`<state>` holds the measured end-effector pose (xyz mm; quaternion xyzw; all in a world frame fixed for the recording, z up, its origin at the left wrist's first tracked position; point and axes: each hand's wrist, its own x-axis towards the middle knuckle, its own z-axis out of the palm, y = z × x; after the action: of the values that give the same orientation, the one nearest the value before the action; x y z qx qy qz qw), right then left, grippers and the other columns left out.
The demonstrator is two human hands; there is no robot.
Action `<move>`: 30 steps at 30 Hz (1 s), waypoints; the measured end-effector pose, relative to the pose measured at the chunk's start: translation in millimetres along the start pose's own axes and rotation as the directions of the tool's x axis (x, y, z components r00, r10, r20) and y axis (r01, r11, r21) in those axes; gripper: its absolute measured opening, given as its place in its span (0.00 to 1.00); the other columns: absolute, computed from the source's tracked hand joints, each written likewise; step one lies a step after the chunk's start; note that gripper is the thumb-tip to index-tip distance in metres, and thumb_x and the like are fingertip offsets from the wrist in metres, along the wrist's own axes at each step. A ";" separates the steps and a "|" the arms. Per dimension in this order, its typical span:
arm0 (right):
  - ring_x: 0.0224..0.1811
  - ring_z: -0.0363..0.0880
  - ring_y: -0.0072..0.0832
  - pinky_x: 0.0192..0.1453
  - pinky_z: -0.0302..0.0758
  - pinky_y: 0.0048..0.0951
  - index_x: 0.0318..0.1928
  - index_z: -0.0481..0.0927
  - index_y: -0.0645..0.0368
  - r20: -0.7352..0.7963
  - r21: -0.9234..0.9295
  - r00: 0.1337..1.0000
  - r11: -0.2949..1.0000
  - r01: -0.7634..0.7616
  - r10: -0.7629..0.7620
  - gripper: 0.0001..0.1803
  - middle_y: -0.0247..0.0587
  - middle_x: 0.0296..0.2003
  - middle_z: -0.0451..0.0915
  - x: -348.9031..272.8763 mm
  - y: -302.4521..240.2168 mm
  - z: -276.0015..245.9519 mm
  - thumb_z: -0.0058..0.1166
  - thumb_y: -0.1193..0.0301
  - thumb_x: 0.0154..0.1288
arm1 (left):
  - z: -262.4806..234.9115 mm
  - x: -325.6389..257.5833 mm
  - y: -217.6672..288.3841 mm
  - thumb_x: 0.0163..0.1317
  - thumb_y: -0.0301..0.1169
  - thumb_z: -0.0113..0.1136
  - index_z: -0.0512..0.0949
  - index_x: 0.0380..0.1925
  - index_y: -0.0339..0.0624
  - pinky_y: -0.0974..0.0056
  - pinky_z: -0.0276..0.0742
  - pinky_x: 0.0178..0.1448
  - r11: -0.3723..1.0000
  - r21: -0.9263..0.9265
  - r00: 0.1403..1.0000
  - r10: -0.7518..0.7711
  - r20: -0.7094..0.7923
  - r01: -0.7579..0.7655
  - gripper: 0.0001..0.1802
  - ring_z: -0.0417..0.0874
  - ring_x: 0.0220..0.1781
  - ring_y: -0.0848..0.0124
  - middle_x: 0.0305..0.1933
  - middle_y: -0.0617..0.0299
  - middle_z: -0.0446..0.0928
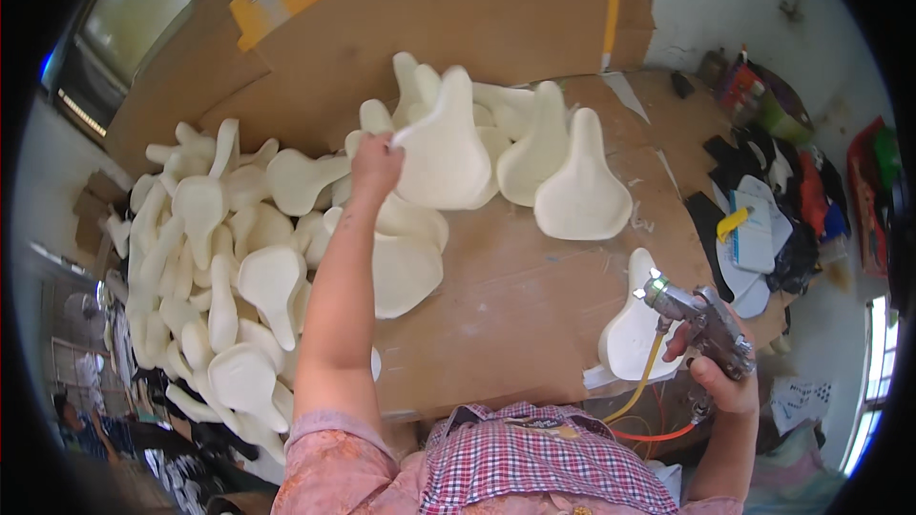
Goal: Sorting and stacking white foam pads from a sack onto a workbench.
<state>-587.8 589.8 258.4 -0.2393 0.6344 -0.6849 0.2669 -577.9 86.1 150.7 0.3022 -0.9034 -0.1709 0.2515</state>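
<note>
Stretched out over the far part of the table, my left hand (378, 168) is closed on the left edge of a cream-coloured foam bicycle saddle (445, 154), its narrow nose pointing away from me. My right hand (727, 383) grips a metal spray gun (704, 317) at the near right, with a yellow hose and an orange hose attached. Just left of the gun a single foam saddle (637, 339) lies at the table's near edge, partly hidden by it. Two more saddles, one at the far right (584, 186) and its neighbour (534, 157), rest beside the held one.
A big heap of foam saddles (272, 281) covers the left side. Brown cardboard (515, 324) lines the tabletop, and a cardboard sheet (515, 14) stands behind it. On the right are dark scraps, a yellow-handled cutter (733, 223) and a red crate (863, 195). A person (86, 424) is at the lower left.
</note>
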 end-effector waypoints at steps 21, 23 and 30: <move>0.36 0.77 0.27 0.40 0.74 0.27 0.60 0.66 0.64 0.139 -0.084 0.989 0.994 0.064 -0.052 0.33 0.43 0.37 0.78 -34.0 4.5 122.1 0.62 0.74 0.52 | 28.5 -230.8 -164.6 0.50 0.23 0.60 0.67 0.58 0.38 0.61 0.71 0.56 0.589 -0.581 0.826 -0.444 0.348 0.561 0.32 0.76 0.52 0.65 0.51 0.56 0.75; 0.37 0.77 0.25 0.42 0.74 0.25 0.59 0.66 0.65 0.153 -0.259 0.985 0.965 -0.039 0.081 0.33 0.41 0.38 0.77 -41.4 10.0 120.2 0.62 0.74 0.52 | 10.7 -239.8 -151.2 0.51 0.23 0.59 0.68 0.56 0.37 0.62 0.71 0.55 0.512 -0.583 0.775 -0.451 0.443 0.630 0.29 0.76 0.51 0.68 0.50 0.57 0.75; 0.33 0.77 0.25 0.36 0.75 0.26 0.60 0.65 0.66 -0.048 -0.138 0.997 0.989 0.050 -0.057 0.33 0.42 0.35 0.77 -40.9 2.2 147.1 0.62 0.70 0.54 | -106.9 -236.1 -226.7 0.53 0.21 0.57 0.66 0.60 0.34 0.63 0.72 0.57 0.415 -0.783 0.790 -0.595 0.151 0.462 0.30 0.77 0.51 0.67 0.54 0.56 0.75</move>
<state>-459.3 508.0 268.5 -0.2562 0.6797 -0.6528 0.2150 -250.8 46.5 50.4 0.4405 -0.5676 -0.5965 0.3577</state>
